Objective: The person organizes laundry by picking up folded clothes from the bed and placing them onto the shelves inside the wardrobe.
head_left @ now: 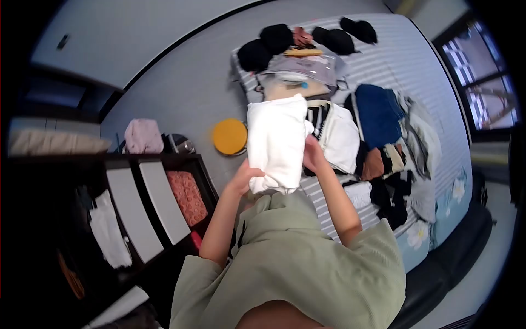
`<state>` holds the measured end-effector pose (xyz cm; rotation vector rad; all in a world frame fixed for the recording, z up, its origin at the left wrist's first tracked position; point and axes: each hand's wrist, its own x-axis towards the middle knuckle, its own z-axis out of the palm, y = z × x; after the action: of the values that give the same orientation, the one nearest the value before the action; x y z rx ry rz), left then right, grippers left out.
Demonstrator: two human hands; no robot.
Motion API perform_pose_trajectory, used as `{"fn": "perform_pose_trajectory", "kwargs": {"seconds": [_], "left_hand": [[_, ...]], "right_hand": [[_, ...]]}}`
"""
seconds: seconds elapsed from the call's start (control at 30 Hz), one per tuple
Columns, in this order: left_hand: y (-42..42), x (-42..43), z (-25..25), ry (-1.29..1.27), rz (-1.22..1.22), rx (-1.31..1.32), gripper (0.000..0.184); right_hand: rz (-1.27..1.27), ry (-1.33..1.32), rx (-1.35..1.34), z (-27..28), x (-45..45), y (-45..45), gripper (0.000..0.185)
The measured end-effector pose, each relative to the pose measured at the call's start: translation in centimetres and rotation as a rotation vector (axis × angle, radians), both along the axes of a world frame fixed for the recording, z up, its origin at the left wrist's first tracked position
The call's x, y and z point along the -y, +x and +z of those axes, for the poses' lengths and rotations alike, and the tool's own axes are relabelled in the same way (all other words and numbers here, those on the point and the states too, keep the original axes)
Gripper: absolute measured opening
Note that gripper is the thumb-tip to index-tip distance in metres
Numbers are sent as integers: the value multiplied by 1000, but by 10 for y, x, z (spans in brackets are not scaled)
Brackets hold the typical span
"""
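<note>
Bedroom, grey floor (181, 88), with a striped bed (422, 60) running from top centre to the right of the frame. Held item: a folded white cloth (276, 143), centre of frame, in front of the wearer and overlapping the near edge of the bed in view; whether it touches the bed cannot be told. Left hand (245, 176) grips its lower left edge, thumb on top, other fingers mostly hidden. Right hand (313, 155) is closed on the right edge; its fingertips are hidden.

Just right of the cloth: a black-and-white striped piece (316, 114) and a white garment (341, 140) on the bed. Further right: folded jeans (378, 115), with a brown cloth (373, 165) below and grey clothing (419, 137) beside. Above the cloth: a grey plastic pack (301, 67). Along the bed's top edge: black bundles (275, 37), a pink cloth (302, 37) and black bras (335, 40).

Left of the cloth: a round yellow stool (229, 136) on the floor. Mid-left: a dark cabinet (164, 160) bearing a pink bag (144, 136); a red patterned cloth (186, 194) lies inside. Upper right: window (485, 82). Lower right: black chair (455, 257).
</note>
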<state>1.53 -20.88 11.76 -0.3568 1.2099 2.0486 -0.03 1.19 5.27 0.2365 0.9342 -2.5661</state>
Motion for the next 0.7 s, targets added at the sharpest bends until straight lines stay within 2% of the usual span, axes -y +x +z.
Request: {"fn": "perform_pose_trajectory", "kwargs": {"seconds": [0.03,0.1,0.2,0.3,0.33,0.43,0.47,0.57,0.6,0.7], "left_hand": [[5,15,9,15,26,-14,72],[15,44,37,-5,74,-25,73],[37,86,64,-31,139,-68,76],[65,122,80,-36,216,-107,75],[74,131,85,-45,243,-121,75],[100,153,89,-61,349,-145,70],[109,157,90,-55,396,-138,68],[128,167,94,-41,610,-120,58],[133,171,94,-37,690,-116,55],[142,194,78,248,940,-377,51]], "right_hand": [[29,-178,119,17,11,-7,75],[167,-475,161,28,35,-22,81],[374,-772,19,58,82,-38,82],[574,-657,23,73,120,-54,83],[637,-676,33,74,132,-58,78],[814,-494,49,73,159,-65,70],[865,-495,106,81,167,-65,59],[895,-37,9,110,199,-61,52],[888,-94,74,113,211,-60,46],[794,-129,81,131,245,-52,44]]}}
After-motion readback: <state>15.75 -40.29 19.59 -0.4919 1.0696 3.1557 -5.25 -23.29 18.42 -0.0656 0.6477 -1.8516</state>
